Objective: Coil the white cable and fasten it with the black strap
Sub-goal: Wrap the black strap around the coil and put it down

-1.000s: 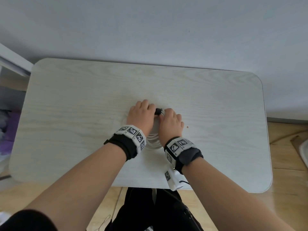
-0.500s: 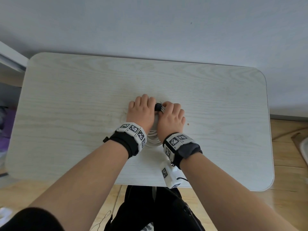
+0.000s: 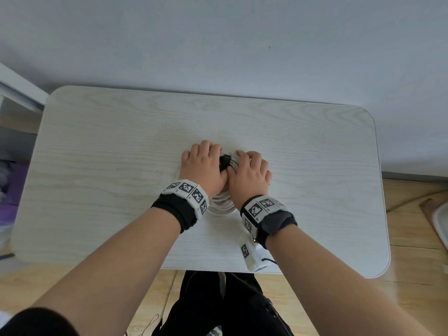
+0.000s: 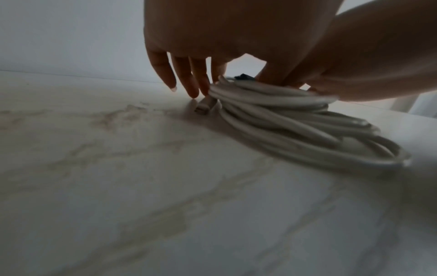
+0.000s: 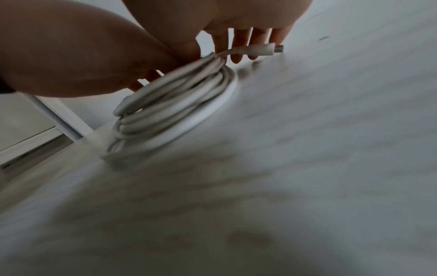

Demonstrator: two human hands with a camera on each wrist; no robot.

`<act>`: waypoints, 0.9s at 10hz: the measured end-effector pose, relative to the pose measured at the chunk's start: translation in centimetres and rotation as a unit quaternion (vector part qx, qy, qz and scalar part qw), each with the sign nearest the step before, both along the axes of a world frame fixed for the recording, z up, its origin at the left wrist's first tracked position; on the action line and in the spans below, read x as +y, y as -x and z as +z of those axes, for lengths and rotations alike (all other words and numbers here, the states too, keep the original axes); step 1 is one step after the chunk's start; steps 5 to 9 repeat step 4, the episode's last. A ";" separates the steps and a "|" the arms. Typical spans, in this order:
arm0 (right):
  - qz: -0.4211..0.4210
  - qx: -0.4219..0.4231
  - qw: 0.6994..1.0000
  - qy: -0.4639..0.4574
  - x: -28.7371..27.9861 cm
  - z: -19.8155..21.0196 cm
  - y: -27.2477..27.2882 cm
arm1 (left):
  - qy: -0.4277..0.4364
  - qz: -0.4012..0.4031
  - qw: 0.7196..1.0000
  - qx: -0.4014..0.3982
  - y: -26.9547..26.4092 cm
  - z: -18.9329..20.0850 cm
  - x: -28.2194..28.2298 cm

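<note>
The white cable (image 3: 221,204) lies as a coil of several loops on the pale wood table (image 3: 97,166), mostly hidden under my two hands. The black strap (image 3: 225,161) shows at the coil's far end, between the hands. My left hand (image 3: 203,163) pinches the strap there, its thumb on the coil (image 4: 295,121) and its fingers (image 4: 189,82) pointing down to the table beside a white plug (image 4: 205,107). My right hand (image 3: 249,169) pinches the coil (image 5: 179,97) right beside the strap, fingers (image 5: 238,43) hanging behind the other plug (image 5: 260,49).
The table stands against a plain wall (image 3: 218,44). A white frame (image 3: 17,93) is at the left, a wooden floor (image 3: 412,238) and a pale object (image 3: 441,221) at the right. The person's dark clothing (image 3: 218,309) shows below the front edge.
Both hands have stayed at the coil's far end around the strap; only their fingers have shifted slightly. The head camera has moved a little.
</note>
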State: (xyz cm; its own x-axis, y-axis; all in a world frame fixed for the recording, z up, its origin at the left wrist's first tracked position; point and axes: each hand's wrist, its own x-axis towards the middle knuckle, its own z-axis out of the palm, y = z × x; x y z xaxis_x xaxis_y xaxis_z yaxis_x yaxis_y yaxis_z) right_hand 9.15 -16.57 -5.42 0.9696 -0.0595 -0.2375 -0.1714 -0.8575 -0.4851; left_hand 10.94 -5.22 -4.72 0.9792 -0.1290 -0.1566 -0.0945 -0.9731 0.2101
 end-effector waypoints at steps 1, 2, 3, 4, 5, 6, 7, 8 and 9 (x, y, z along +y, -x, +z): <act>0.008 0.000 1.000 0.001 -0.1 0.3 0.0 | 0.007 0.005 1.000 0.005 0.0 0.5 0.1; 0.014 0.007 1.000 0.004 -0.3 0.5 0.0 | 0.014 0.005 1.000 0.021 0.0 0.8 0.1; 0.020 0.007 1.000 -0.002 -0.4 0.9 0.1 | 0.023 0.003 0.999 0.026 0.2 1.4 0.1; 0.019 0.005 1.000 -0.010 -0.5 0.9 0.0 | 0.031 -0.008 0.999 0.023 0.2 1.6 0.2; 0.019 0.005 1.000 -0.010 -0.5 0.9 0.0 | 0.031 -0.008 0.999 0.023 0.2 1.6 0.2; 0.019 0.005 1.000 -0.010 -0.5 0.9 0.0 | 0.031 -0.008 0.999 0.023 0.2 1.6 0.2; 0.019 0.005 1.000 -0.010 -0.5 0.9 0.0 | 0.031 -0.008 0.999 0.023 0.2 1.6 0.2; 0.019 0.005 1.000 -0.010 -0.5 0.9 0.0 | 0.031 -0.008 0.999 0.023 0.2 1.6 0.2; 0.019 0.005 1.000 -0.010 -0.5 0.9 0.0 | 0.031 -0.008 0.999 0.023 0.2 1.6 0.2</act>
